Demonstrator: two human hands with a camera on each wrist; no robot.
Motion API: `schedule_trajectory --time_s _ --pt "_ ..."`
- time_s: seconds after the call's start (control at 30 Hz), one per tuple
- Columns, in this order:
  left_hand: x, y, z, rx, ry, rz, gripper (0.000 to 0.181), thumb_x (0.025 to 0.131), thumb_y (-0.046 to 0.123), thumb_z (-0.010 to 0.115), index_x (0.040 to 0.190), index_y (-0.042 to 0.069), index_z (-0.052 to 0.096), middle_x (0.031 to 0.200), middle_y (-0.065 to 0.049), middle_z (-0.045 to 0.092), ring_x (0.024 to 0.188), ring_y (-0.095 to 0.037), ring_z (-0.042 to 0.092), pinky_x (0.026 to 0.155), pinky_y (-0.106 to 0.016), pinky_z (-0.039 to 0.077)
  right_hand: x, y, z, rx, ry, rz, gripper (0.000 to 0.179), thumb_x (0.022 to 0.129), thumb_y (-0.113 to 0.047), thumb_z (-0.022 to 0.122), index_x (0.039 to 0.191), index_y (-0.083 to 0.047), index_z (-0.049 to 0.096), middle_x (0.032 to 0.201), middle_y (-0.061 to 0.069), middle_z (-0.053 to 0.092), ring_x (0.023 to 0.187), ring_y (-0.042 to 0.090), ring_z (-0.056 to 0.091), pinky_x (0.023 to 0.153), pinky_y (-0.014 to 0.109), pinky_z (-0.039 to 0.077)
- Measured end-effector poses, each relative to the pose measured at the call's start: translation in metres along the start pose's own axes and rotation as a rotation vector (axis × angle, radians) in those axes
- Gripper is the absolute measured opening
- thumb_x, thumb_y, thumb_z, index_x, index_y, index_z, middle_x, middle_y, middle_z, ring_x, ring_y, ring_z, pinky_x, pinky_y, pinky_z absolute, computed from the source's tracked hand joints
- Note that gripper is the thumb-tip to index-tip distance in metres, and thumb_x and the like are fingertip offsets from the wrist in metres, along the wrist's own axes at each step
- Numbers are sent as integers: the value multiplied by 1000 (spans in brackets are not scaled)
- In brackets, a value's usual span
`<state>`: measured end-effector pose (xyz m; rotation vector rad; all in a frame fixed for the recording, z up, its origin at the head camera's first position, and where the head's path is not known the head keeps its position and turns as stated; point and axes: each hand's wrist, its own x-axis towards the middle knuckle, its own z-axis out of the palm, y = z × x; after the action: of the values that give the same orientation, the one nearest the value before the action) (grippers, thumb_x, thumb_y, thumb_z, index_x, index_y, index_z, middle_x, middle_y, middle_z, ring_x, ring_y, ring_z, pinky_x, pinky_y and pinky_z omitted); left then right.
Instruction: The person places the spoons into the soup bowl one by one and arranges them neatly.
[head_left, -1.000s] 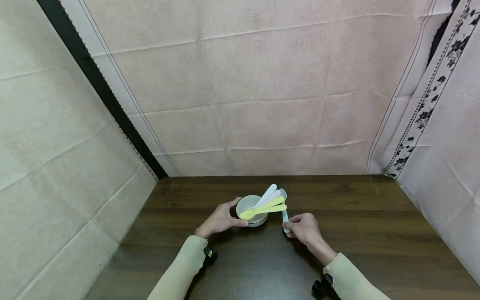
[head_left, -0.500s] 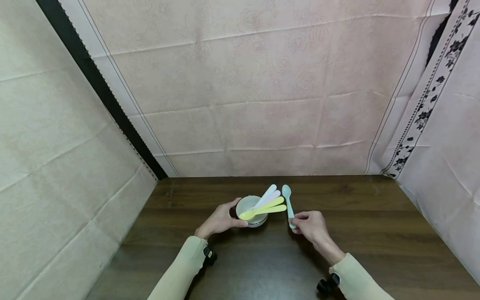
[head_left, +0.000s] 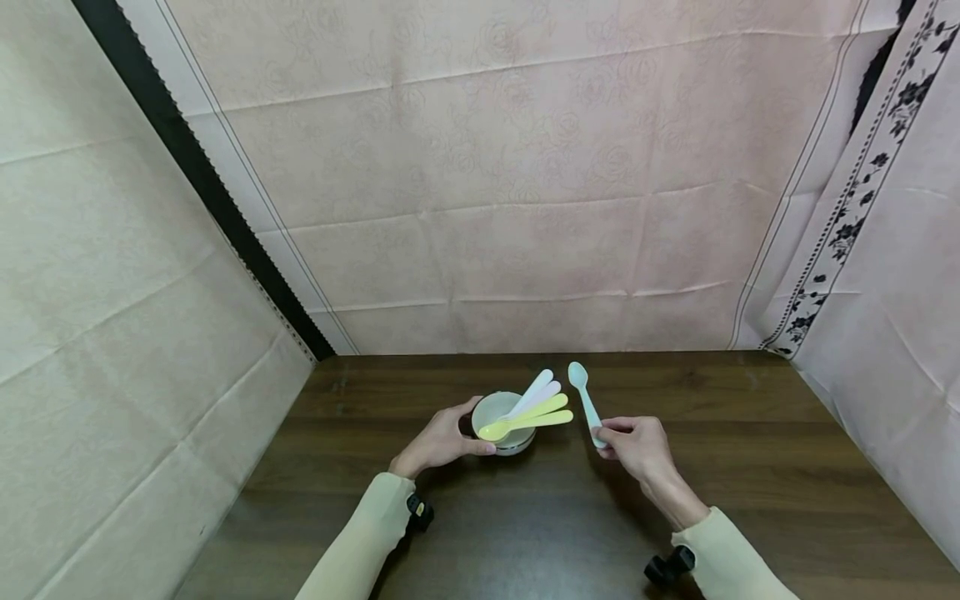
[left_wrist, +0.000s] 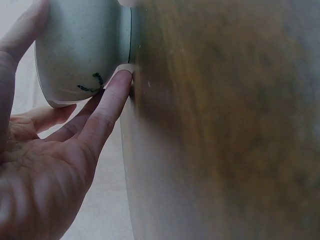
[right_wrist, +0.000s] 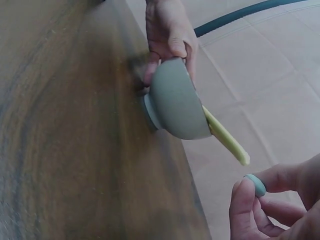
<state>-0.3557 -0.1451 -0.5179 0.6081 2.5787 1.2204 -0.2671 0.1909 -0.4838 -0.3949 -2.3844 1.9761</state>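
Observation:
My left hand [head_left: 441,438] grips the side of a pale grey-green bowl [head_left: 485,408], thumb near the front and fingers around the far side. In the left wrist view the fingertips reach under the bowl [left_wrist: 82,42], by its foot. Several small spoons lean in the bowl, handles sticking out to the right: yellow-green spoons [head_left: 553,417], a lavender spoon [head_left: 543,397] and a pale blue spoon [head_left: 538,384]. Right of the bowl, my right hand [head_left: 639,447] pinches a mint-blue spoon [head_left: 586,402] by its handle end, scoop pointing away; the right wrist view shows only its handle tip [right_wrist: 256,185].
A dark brown wooden table [head_left: 517,533] spreads beneath both hands. Pale cloth hangs behind its back edge [head_left: 525,250] and at both sides. Black wrist devices [head_left: 670,567] sit at the sleeve cuffs.
My right hand has moved right, taking the mint-blue spoon away from the other handles and tilting its scoop end leftward. The left hand and bowl have stayed in place.

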Motion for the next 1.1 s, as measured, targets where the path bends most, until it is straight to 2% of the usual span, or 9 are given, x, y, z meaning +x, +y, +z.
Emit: schedule_trajectory --time_s 0.2,0.57,0.9,1.1 --pt "0 -2 0 0 4 8 106 86 43 95 169 8 40 169 -13 51 157 -36 48 126 -65 40 -2 -7 -7 8 -2 -7 30 103 -6 74 123 15 74 89 6 80 72 8 71 66 20 62" --pt "-1 0 0 -6 -1 9 105 86 42 94 169 7 39 169 -12 52 158 -36 47 127 -65 39 -4 -17 -15 -14 13 -32 33 102 -10 75 126 13 75 84 2 80 67 7 69 67 24 60" --pt "-2 2 0 -10 1 -5 105 86 42 95 169 8 40 169 -13 52 157 -36 48 127 -66 39 -9 -25 -17 -46 -8 -44 33 104 -12 73 128 10 75 86 2 80 70 9 70 69 22 58" --pt "-2 2 0 -8 2 -6 106 86 42 94 169 8 39 170 -13 50 157 -35 47 127 -65 40 -10 -29 -18 -56 -27 -53 33 104 -13 73 127 10 76 81 -3 77 70 9 68 68 23 57"
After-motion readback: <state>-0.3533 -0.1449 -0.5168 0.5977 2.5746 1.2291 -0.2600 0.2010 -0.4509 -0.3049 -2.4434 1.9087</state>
